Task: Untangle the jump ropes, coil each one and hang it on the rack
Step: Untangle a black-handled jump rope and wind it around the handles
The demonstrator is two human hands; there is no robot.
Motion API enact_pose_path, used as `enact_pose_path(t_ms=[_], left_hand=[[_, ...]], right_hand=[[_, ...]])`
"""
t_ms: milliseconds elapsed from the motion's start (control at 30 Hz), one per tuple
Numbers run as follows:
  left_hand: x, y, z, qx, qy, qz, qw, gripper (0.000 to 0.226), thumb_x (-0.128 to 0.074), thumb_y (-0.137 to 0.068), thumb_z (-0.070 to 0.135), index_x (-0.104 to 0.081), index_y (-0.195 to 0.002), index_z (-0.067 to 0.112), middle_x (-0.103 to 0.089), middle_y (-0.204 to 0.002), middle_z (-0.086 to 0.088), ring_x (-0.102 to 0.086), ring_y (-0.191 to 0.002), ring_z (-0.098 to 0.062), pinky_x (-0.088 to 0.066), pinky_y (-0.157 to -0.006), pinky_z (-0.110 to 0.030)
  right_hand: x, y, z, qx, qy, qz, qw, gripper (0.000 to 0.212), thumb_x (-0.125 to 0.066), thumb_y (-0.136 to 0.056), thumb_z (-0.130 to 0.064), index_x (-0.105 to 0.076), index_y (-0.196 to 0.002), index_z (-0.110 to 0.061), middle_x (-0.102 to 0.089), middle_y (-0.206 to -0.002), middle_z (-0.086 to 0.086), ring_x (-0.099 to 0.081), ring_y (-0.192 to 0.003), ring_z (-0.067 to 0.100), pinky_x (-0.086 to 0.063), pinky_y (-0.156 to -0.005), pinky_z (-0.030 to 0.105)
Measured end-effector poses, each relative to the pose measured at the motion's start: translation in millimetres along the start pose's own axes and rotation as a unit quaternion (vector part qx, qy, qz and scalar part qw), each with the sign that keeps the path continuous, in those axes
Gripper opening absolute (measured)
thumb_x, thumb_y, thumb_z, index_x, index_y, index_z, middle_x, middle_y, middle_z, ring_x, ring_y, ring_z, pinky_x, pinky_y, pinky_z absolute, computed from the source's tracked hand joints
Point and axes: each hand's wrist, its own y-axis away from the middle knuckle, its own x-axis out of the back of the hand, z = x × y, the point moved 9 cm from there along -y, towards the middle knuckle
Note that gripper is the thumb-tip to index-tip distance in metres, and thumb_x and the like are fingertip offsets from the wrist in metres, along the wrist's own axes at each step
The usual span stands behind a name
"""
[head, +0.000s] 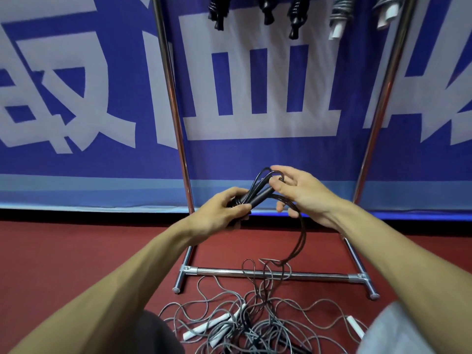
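Blue banner behind, red floor below. Five coils already hung on rack. Black rope mid-coil at chest height: handles gripped in left hand, loop pinched by right hand. Grey tangle on floor left to sort.

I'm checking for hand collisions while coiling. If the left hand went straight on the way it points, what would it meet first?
Probably the right hand, which pinches the black rope: the left hand, gripping the black handles, points up-right at its thumb, though depth is uncertain.
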Motion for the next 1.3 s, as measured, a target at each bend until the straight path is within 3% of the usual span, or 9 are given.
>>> enact_pose_path(t_ms=[233, 533, 667, 767, 867, 967, 1033, 1167, 1300], left_hand=[[-11.7, 3.2, 2.4, 0.007, 0.077, -0.062, 0.995, 0.022, -0.055, -0.097, 0.008, -0.054, -0.119, 0.01, -0.06, -0.073, 0.0, -0.051, -0.061, -0.02, -0.039, -0.059, -0.027], [-7.4, -3.8, -2.7, -0.011, -0.034, -0.001, 0.999, 0.028, -0.06, -0.095, 0.01, -0.054, -0.122, 0.004, -0.059, -0.079, -0.006, -0.055, -0.059, -0.013, -0.05, -0.054, -0.024], [7.8, -7.6, -3.6, -0.011, -0.052, 0.069, 0.996, 0.026, -0.061, -0.095, 0.013, -0.055, -0.118, 0.003, -0.058, -0.078, -0.004, -0.053, -0.053, -0.005, -0.046, -0.052, -0.017], [17.3, -10.2, -6.6, -0.013, -0.118, 0.094, 0.989, 0.024, -0.064, -0.094, 0.02, -0.055, -0.114, 0.011, -0.057, -0.075, 0.001, -0.054, -0.058, -0.009, -0.043, -0.051, -0.016], [24.9, -13.8, -18.4, 0.005, -0.179, 0.112, 0.977, 0.028, -0.068, -0.091, 0.024, -0.057, -0.115, 0.014, -0.057, -0.075, 0.003, -0.055, -0.065, -0.015, -0.042, -0.055, -0.019], [26.7, -16.9, -27.0, 0.02, -0.244, 0.102, 0.964, 0.034, -0.069, -0.09, 0.024, -0.058, -0.12, 0.013, -0.059, -0.084, 0.003, -0.055, -0.067, -0.012, -0.043, -0.062, -0.022], [20.5, -17.2, -31.2, 0.029, -0.314, 0.069, 0.947, 0.033, -0.067, -0.091, 0.023, -0.057, -0.121, 0.012, -0.062, -0.091, -0.002, -0.055, -0.068, -0.012, -0.04, -0.059, -0.021], [3.3, -16.4, -38.5, 0.033, -0.399, 0.001, 0.916, 0.035, -0.068, -0.091, 0.028, -0.056, -0.118, 0.009, -0.066, -0.108, -0.01, -0.059, -0.094, -0.027, -0.039, -0.071, -0.031], [-27.2, -9.9, -26.7, -0.031, -0.415, -0.093, 0.904, 0.038, -0.069, -0.09, 0.023, -0.054, -0.122, 0.009, -0.063, -0.107, -0.004, -0.056, -0.094, -0.023, -0.036, -0.071, -0.026]], right_hand=[[11.1, -0.7, -4.2, 0.02, -0.012, 0.042, 0.999, 0.011, -0.062, -0.093, -0.01, -0.067, -0.101, -0.005, -0.065, -0.083, 0.005, -0.042, -0.044, 0.009, -0.026, -0.035, 0.015], [11.1, -3.6, 2.3, 0.014, 0.01, 0.059, 0.998, 0.016, -0.064, -0.093, -0.012, -0.063, -0.104, 0.0, -0.06, -0.084, 0.009, -0.041, -0.043, 0.008, -0.028, -0.036, 0.015], [-7.5, -4.0, 22.5, -0.056, 0.134, -0.03, 0.989, 0.022, -0.069, -0.089, -0.02, -0.056, -0.104, -0.01, -0.06, -0.08, 0.007, -0.047, -0.048, 0.011, -0.035, -0.04, 0.019], [-26.0, 7.5, 35.1, -0.094, 0.284, -0.152, 0.942, 0.011, -0.067, -0.09, -0.013, -0.058, -0.094, -0.007, -0.061, -0.07, 0.007, -0.054, -0.049, 0.012, -0.045, -0.048, 0.02], [-34.4, 19.1, 40.3, -0.109, 0.402, -0.227, 0.88, 0.017, -0.062, -0.093, -0.01, -0.051, -0.106, -0.012, -0.06, -0.069, 0.005, -0.064, -0.056, 0.017, -0.053, -0.058, 0.029], [-40.3, 20.3, 32.0, -0.032, 0.505, -0.25, 0.825, 0.03, -0.061, -0.094, -0.018, -0.052, -0.122, -0.027, -0.066, -0.075, 0.005, -0.067, -0.064, 0.017, -0.057, -0.07, 0.034], [-48.2, 18.6, 20.9, 0.053, 0.551, -0.237, 0.798, 0.022, -0.061, -0.093, -0.023, -0.058, -0.114, -0.029, -0.068, -0.084, 0.005, -0.065, -0.077, 0.021, -0.055, -0.079, 0.043], [-58.9, 21.7, -3.6, 0.166, 0.563, -0.183, 0.789, 0.015, -0.056, -0.091, -0.014, -0.062, -0.096, -0.027, -0.063, -0.088, -0.004, -0.059, -0.084, 0.022, -0.052, -0.074, 0.046], [-36.1, 17.6, -22.3, 0.183, 0.56, -0.062, 0.806, 0.019, -0.058, -0.09, -0.015, -0.065, -0.1, -0.029, -0.068, -0.097, -0.011, -0.059, -0.095, 0.016, -0.045, -0.07, 0.033]])
